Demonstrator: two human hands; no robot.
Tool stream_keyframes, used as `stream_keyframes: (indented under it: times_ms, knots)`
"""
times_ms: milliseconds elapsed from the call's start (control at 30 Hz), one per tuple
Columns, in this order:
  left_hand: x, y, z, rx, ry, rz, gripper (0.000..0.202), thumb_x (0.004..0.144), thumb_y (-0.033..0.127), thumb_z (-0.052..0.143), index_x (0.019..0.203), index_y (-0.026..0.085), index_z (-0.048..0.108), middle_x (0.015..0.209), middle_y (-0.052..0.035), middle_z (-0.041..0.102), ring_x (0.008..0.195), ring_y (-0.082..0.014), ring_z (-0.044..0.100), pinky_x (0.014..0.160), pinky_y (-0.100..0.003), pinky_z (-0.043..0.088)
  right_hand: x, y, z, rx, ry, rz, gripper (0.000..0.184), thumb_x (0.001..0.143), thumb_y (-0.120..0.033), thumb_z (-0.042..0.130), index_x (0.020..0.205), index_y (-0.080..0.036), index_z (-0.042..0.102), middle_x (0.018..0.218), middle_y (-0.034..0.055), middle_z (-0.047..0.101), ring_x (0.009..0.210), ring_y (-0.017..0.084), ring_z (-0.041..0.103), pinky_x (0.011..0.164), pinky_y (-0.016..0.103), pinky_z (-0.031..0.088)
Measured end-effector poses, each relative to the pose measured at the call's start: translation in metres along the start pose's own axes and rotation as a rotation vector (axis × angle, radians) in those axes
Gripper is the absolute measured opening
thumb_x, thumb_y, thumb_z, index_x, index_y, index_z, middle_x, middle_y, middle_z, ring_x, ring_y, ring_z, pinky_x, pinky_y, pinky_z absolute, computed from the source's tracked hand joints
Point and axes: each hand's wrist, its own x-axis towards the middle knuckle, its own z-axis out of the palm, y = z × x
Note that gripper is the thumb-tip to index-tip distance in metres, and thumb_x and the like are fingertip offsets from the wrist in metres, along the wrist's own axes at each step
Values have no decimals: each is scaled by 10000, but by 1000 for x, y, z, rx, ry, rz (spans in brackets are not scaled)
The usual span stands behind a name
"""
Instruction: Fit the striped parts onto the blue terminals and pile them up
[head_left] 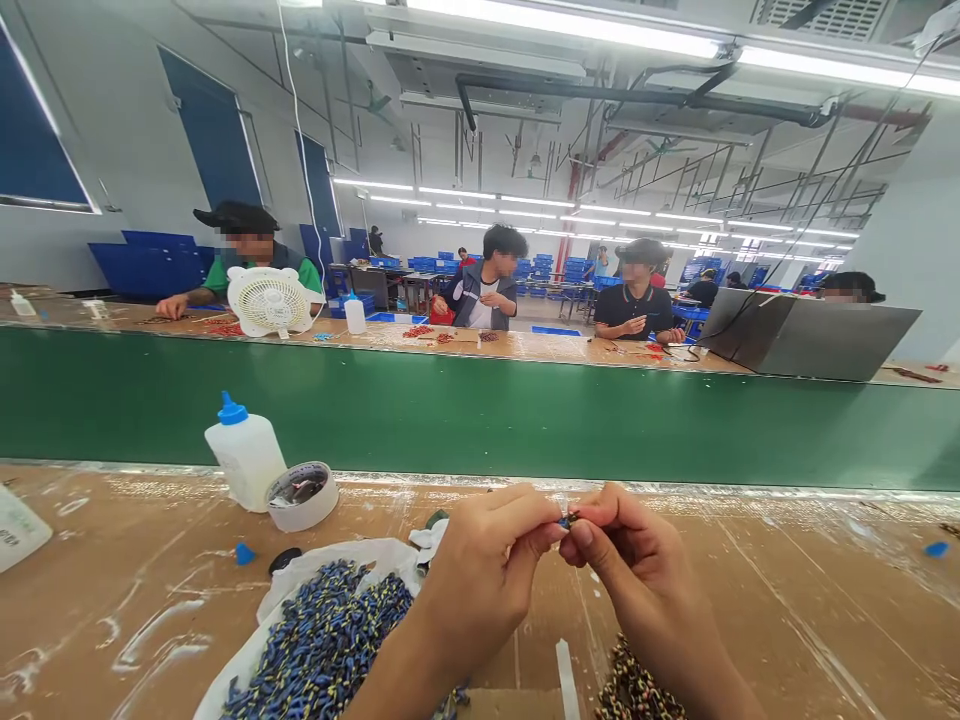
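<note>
My left hand (480,570) and my right hand (637,565) meet over the brown worktop, fingertips pinched together on one small dark blue part (568,520). Both hands are closed around it. Below my left forearm lies a white plastic bag (352,560) holding a heap of blue and yellow small parts (322,645). A second pile of dark speckled parts (634,690) sits under my right wrist at the bottom edge.
A white squeeze bottle with a blue cap (244,450) and a roll of white tape (302,495) stand at the left. A green conveyor belt (480,415) runs across. Beyond it several people sit at a bench with a small white fan (268,300) and a grey box (806,335).
</note>
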Motion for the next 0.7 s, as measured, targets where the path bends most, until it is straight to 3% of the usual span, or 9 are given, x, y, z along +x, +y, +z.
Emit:
stream_keyframes:
  times_ms: [367,700]
  knots:
    - [0,-1,6,76,11,-10,243,925,92,479,719,158,589,687,16,584,645,-110,486,597,-249,301,4,7,1,-51,-19,-61,163,944,-294,569,807,-206,570,732,-15,569,694,112,563,645,209,463]
    - [3,-2,4,21,-47,-17,200,980,144,438,882,175,609,844,9,625,769,-111,536,705,-236,363,6,-2,-6,46,14,57,141,914,-341,623,859,-211,630,765,-12,638,743,119,597,712,235,476]
